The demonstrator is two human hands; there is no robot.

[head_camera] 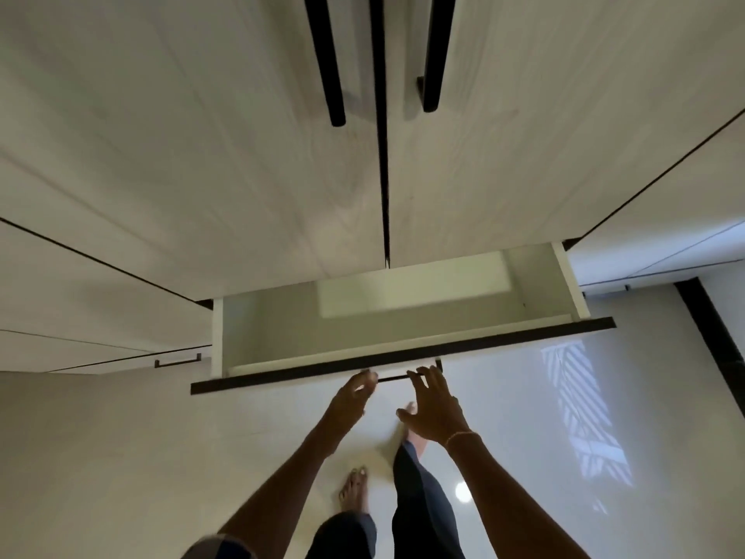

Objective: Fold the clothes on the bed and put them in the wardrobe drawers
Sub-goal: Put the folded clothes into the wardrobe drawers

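Head view: stands facing wardrobe [242,155] across upper frame, pale doors shut, two long black door handles [326,58] at top centre. Has drawer [282,332] pulled out at centre frame, below doors, pale inside showing. Grips left end of thin drawer handle [393,378] with left hand [350,395], lower centre, fingers curled round bar. Holds right hand [435,411] just beside it, fingers spread and straight, tips at bar, clasping nothing. Wears thin bracelet [463,436] on right wrist. Stands with bare feet [354,492] on glossy floor [121,457], bottom centre
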